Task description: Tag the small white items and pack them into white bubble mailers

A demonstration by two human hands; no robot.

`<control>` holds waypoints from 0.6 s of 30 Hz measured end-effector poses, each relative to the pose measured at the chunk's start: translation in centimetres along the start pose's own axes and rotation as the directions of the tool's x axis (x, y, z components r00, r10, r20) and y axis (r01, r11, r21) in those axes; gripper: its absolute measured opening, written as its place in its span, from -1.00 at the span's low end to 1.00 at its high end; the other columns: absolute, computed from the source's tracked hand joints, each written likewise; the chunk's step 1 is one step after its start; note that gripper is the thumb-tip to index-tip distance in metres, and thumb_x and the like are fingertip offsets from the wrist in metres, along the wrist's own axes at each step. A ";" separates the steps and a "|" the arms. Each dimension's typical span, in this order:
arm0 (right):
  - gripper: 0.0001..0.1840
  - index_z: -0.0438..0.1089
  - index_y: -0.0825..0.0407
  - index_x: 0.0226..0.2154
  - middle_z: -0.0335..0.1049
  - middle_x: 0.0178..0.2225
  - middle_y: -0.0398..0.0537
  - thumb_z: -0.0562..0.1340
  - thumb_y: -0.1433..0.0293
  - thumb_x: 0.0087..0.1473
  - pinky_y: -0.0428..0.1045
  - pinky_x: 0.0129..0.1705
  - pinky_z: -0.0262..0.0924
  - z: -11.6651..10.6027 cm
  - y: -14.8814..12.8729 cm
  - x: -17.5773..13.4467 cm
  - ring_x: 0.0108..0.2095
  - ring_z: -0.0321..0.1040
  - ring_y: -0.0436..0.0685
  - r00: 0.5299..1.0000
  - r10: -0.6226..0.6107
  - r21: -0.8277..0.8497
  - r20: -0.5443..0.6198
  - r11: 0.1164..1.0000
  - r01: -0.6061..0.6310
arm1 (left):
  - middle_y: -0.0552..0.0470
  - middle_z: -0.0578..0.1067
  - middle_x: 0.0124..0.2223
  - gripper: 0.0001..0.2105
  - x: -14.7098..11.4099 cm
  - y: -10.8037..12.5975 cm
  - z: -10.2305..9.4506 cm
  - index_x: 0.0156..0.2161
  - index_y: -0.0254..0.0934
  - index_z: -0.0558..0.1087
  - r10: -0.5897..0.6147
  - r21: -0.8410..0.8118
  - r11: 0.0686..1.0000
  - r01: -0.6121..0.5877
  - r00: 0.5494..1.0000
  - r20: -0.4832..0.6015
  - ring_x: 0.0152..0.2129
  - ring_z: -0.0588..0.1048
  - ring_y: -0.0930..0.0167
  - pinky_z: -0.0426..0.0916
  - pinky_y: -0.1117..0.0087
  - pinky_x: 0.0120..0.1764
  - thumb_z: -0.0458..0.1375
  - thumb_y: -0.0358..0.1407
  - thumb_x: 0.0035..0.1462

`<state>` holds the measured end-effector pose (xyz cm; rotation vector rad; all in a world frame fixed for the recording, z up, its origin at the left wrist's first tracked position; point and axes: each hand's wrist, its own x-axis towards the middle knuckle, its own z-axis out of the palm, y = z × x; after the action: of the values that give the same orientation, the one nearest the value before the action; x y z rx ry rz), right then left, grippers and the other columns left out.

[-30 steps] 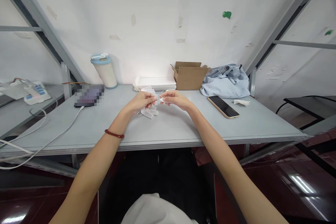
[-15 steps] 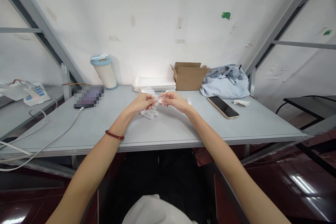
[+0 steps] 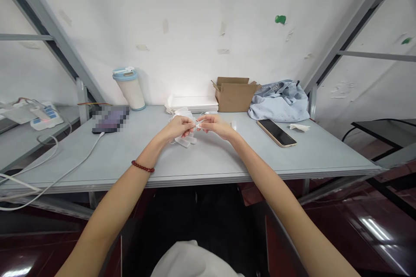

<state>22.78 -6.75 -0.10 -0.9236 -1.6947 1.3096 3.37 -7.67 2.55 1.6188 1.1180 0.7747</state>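
Above the middle of the grey table (image 3: 214, 160), my left hand (image 3: 179, 127) and my right hand (image 3: 215, 125) meet almost fingertip to fingertip. Both are closed in a pinch. Between them is a small white piece (image 3: 199, 126), with a thin white strand looping over the right fingers; its kind is too small to make out. Several whitish translucent pieces (image 3: 186, 140) lie on the table just below my left hand. More thin white material (image 3: 182, 112) sits behind that hand, partly hidden by it. To the right of my right hand stands a small white object (image 3: 233, 125).
A white stack (image 3: 195, 104), an open cardboard box (image 3: 236, 97) and a bundled light-blue cloth (image 3: 279, 101) line the wall. A tumbler (image 3: 130, 91) and a phone on a cable (image 3: 110, 119) are left. Another phone (image 3: 276, 132) and a crumpled tissue (image 3: 299, 127) lie right.
The hands stay nearly in place, with the fingertips shifting slightly around the small white piece. The whole view has moved very slightly.
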 end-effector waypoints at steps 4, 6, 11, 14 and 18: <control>-0.70 0.43 0.04 -0.24 0.51 -0.42 -0.12 0.33 0.30 -0.09 -0.04 -0.34 0.14 0.1 0.0 0.3 -0.49 0.22 -0.04 1.000 -0.007 0.007 -0.001 1.000 0.007 | 0.08 0.36 -0.58 -0.75 0.2 -0.1 -0.2 -0.56 -0.34 0.41 -0.035 -0.050 0.998 0.034 0.999 -0.017 -0.72 0.24 0.58 0.09 0.52 -0.68 0.18 -0.32 0.12; -0.70 0.43 0.04 -0.24 0.51 -0.42 -0.11 0.33 0.30 -0.09 -0.04 -0.34 0.15 0.1 0.0 0.4 -0.49 0.22 -0.04 1.000 -0.002 0.004 -0.004 1.000 0.002 | 0.08 0.36 -0.57 -0.75 0.2 -0.1 -0.3 -0.54 -0.35 0.43 -0.059 -0.075 0.996 0.056 0.997 -0.039 -0.72 0.23 0.58 0.06 0.52 -0.69 0.19 -0.28 0.13; -0.71 0.43 0.04 -0.26 0.51 -0.42 -0.10 0.34 0.29 -0.10 -0.04 -0.34 0.14 -0.2 -0.1 0.4 -0.49 0.21 -0.05 1.000 0.000 0.001 -0.017 1.000 0.000 | 0.08 0.37 -0.57 -0.77 0.3 -0.2 -0.5 -0.52 -0.35 0.45 -0.065 -0.084 0.995 0.062 0.997 -0.034 -0.73 0.22 0.59 0.05 0.51 -0.69 0.23 -0.26 0.10; -0.71 0.42 0.04 -0.26 0.51 -0.43 -0.10 0.34 0.29 -0.09 -0.04 -0.34 0.13 -0.2 -0.1 0.3 -0.49 0.21 -0.05 1.000 -0.008 -0.002 -0.027 1.000 0.008 | 0.11 0.33 -0.63 -0.75 0.2 -0.1 -0.5 -0.57 -0.33 0.41 -0.059 -0.057 0.997 0.058 0.998 -0.017 -0.75 0.20 0.59 0.05 0.52 -0.69 0.24 -0.30 0.08; -0.70 0.42 0.04 -0.23 0.52 -0.42 -0.11 0.33 0.30 -0.07 -0.03 -0.31 0.16 -0.3 -0.1 0.0 -0.48 0.23 -0.04 1.000 0.003 -0.038 -0.020 0.999 -0.003 | 0.12 0.31 -0.66 -0.79 0.1 0.0 -0.1 -0.58 -0.34 0.41 -0.041 -0.040 0.998 0.039 0.999 -0.034 -0.74 0.21 0.59 0.07 0.54 -0.68 0.23 -0.40 0.06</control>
<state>23.01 -6.63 0.06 -0.9588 -1.7086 1.2696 3.31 -7.58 2.55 1.5510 1.1498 0.7968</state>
